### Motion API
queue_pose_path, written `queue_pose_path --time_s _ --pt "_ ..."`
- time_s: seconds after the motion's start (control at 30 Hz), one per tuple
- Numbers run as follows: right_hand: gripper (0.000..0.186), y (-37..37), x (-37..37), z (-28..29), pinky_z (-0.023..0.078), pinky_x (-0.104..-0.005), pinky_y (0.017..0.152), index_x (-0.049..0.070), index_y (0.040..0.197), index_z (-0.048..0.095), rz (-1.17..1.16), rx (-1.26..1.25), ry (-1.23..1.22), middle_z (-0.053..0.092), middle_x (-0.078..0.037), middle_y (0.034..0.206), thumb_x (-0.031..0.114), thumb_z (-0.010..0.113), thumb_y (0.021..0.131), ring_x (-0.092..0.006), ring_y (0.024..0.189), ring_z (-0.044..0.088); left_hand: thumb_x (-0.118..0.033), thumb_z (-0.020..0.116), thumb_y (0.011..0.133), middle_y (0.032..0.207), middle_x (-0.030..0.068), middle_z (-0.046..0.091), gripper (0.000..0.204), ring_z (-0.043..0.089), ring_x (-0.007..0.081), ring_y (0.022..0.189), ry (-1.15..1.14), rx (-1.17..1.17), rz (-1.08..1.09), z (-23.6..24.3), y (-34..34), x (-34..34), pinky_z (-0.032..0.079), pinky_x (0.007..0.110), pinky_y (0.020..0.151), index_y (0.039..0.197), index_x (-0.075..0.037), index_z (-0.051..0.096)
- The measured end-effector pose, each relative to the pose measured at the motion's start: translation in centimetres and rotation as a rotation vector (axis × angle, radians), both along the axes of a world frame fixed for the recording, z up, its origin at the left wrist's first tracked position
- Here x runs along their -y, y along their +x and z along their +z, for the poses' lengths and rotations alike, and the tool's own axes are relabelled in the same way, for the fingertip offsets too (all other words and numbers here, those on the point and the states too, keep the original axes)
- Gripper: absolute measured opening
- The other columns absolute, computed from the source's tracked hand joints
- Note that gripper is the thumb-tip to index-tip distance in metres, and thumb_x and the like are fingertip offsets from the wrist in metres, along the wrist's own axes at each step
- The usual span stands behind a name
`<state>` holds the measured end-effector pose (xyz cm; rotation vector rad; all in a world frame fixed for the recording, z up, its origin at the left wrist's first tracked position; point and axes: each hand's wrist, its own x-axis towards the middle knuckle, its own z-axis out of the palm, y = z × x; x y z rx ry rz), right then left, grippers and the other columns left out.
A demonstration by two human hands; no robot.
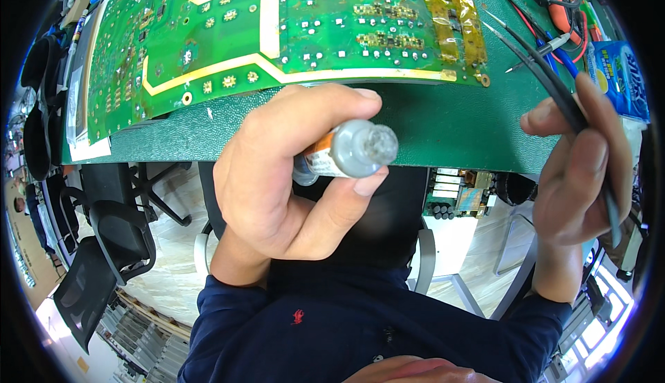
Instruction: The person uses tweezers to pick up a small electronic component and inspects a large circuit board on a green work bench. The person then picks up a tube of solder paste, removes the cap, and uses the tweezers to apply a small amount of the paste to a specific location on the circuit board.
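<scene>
Wrapped around a small clear bottle (pixel 355 151) with an orange and white label, my left hand (pixel 267 164) is closed in front of the table's near edge. The bottle's grey, rough-looking top is tilted up toward the head view. On the right, my right hand (pixel 578 175) grips dark tweezers (pixel 554 85), whose two tips point up and left, apart from each other. Beyond my left hand a large green circuit board (pixel 228 43) lies on the table, with small components and amber tape strips (pixel 450 26) near its right end. Neither hand touches the board.
The table has a green mat (pixel 415 119). At the back right lie an orange-red tool (pixel 553 2), red and black leads, and a blue package (pixel 618 78). Below the table edge are another board with components (pixel 458 192) and a black office chair (pixel 114 223) at left.
</scene>
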<state>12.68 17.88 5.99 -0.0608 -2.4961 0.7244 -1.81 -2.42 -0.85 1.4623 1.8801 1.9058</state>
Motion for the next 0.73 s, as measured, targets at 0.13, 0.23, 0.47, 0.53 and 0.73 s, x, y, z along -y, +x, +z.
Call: queue_pose_path --time_s 0.13,0.23,0.47,0.53,0.73 --pt "0.031 -0.3 0.2 0.3 0.053 -0.0346 0.068 -0.01 0.12 0.052 0.117 0.032 0.245 0.063 -0.02 0.087 0.008 0.048 0.095 -0.0242 0.075 0.062 -0.02 0.065 0.088 0.075 0.0105 0.055 0.044 0.052 0.014 0.063 0.008 -0.007 -0.033 0.0 -0.4 0.0 0.046 0.025 0.059 0.118 0.004 0.045" --pt "0.026 -0.8 0.4 -0.1 0.05 -0.0333 0.065 -0.007 0.113 0.058 0.105 0.022 0.349 0.061 -0.02 0.091 0.001 0.056 0.088 -0.0247 0.074 0.06 -0.02 0.065 0.088 0.076 0.0108 0.055 0.043 0.053 0.0145 0.063 -0.002 -0.008 -0.036 0.0 -0.4 0.1 0.047 0.026 0.058 0.117 0.004 0.045" --pt "0.028 -0.7 1.5 -1.1 0.043 -0.0334 0.056 -0.002 0.111 0.059 0.137 0.04 0.321 0.054 -0.014 0.086 -0.003 0.059 0.083 -0.0241 0.068 0.052 -0.021 0.067 0.087 0.078 0.0123 0.054 0.044 0.055 0.0165 0.064 -0.03 -0.022 -0.061 0.3 -0.6 0.4 0.049 0.027 0.058 0.116 0.004 0.045" --pt "0.028 -0.7 1.5 -1.3 0.043 -0.0336 0.055 -0.002 0.111 0.059 0.132 0.047 0.315 0.054 -0.014 0.086 -0.003 0.059 0.084 -0.0243 0.067 0.052 -0.021 0.067 0.088 0.078 0.0122 0.054 0.043 0.056 0.017 0.064 -0.039 -0.025 -0.059 0.3 -0.5 0.4 0.049 0.027 0.058 0.115 0.004 0.045" --pt "0.028 -0.9 1.5 -1.4 0.043 -0.0343 0.055 0.0 0.113 0.059 0.114 0.075 0.289 0.054 -0.014 0.086 -0.002 0.058 0.085 -0.0246 0.067 0.052 -0.025 0.069 0.086 0.079 0.0126 0.055 0.046 0.056 0.0175 0.064 -0.045 -0.016 -0.06 0.4 -0.6 0.5 0.05 0.028 0.058 0.115 0.003 0.046"
